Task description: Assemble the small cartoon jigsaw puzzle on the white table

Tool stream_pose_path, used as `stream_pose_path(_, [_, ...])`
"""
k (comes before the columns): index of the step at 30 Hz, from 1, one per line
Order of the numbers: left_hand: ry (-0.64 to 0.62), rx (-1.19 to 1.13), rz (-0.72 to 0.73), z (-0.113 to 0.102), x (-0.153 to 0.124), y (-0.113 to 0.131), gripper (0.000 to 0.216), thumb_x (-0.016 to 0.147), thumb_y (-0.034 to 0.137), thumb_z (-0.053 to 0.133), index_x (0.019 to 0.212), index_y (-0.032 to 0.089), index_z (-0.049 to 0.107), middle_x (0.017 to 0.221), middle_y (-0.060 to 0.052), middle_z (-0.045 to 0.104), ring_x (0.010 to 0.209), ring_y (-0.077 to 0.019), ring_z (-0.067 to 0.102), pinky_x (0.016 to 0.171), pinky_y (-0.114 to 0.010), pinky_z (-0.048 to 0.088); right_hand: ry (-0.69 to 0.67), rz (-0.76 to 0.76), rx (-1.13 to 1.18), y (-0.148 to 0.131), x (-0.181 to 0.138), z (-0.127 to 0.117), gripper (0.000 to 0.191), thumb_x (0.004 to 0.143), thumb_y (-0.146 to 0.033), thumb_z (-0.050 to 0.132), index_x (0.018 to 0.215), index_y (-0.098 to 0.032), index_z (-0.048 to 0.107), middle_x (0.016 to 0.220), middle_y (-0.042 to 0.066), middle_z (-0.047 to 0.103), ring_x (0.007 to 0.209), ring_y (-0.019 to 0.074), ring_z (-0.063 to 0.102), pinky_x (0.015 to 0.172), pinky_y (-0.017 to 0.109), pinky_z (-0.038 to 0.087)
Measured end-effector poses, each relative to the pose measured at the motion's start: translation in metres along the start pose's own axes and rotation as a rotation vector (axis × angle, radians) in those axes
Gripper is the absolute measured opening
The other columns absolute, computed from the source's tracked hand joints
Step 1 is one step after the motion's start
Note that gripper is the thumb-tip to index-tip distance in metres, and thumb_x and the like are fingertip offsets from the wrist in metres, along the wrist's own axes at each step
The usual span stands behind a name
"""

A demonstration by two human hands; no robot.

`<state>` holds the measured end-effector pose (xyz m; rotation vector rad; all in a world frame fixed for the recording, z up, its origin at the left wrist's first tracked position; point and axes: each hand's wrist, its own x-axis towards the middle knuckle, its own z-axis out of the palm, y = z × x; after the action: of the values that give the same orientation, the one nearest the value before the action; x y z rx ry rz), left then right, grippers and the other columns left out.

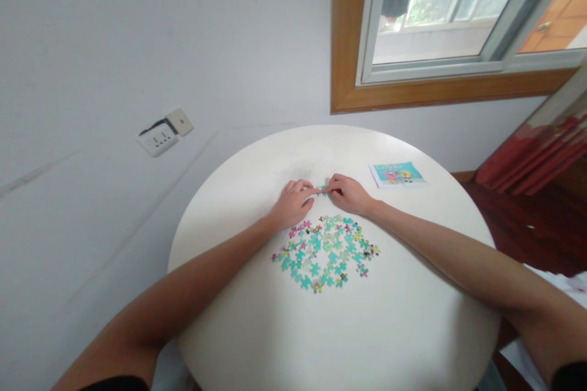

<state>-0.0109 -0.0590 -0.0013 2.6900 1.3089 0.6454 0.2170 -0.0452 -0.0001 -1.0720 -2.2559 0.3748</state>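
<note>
Left hand and right hand fingertip to fingertip on the round white table, each grip pinched closed on the teal puzzle pieces between them, loose puzzle pile just nearer between the wrists, reference picture beside the right hand, wall socket far left

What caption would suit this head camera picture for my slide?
Left hand and right hand press teal puzzle pieces together on a round white table, loose pieces spread nearby, picture card beside.
</note>
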Motion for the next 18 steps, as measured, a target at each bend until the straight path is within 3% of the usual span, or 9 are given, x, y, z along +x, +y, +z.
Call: stream_pose_path(18, [0.002,-0.004,0.021,0.0014,0.0005,-0.0033,0.039,0.092,0.021,0.052,0.127,0.033,0.065,0.122,-0.004,0.058,0.113,-0.0252,0.049,0.105,-0.044,0.04,0.003,0.002,-0.001,0.0021,0.0008,0.0021,0.033,0.083,-0.008,0.051,0.096,-0.021,0.078,0.095,0.005,0.068,0.084,0.0172,0.062,0.079,0.027,0.046])
